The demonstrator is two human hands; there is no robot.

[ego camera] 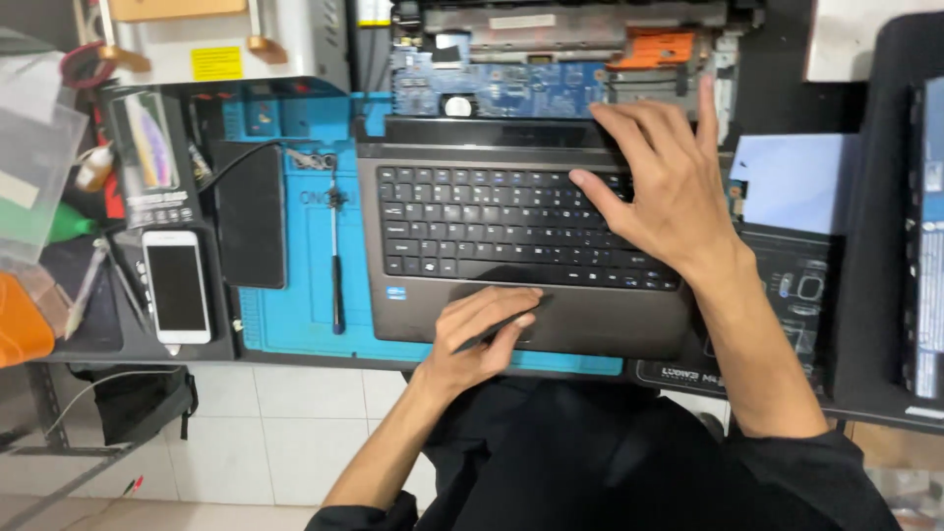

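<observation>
The person is wearing black sleeves pushed up to the elbows and black trousers, leaving both forearms and the hands [659, 187] bare, without rings or watch.

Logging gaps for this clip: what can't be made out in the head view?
- Tool tip: the left hand covers most of the thin dark tool.
- Keys at upper right of the keyboard: under the right hand.
- Circuit board: parts too small, top cut by the frame edge.
- Stack at far right: cut by the edge.
- Phone screen: dark.
</observation>
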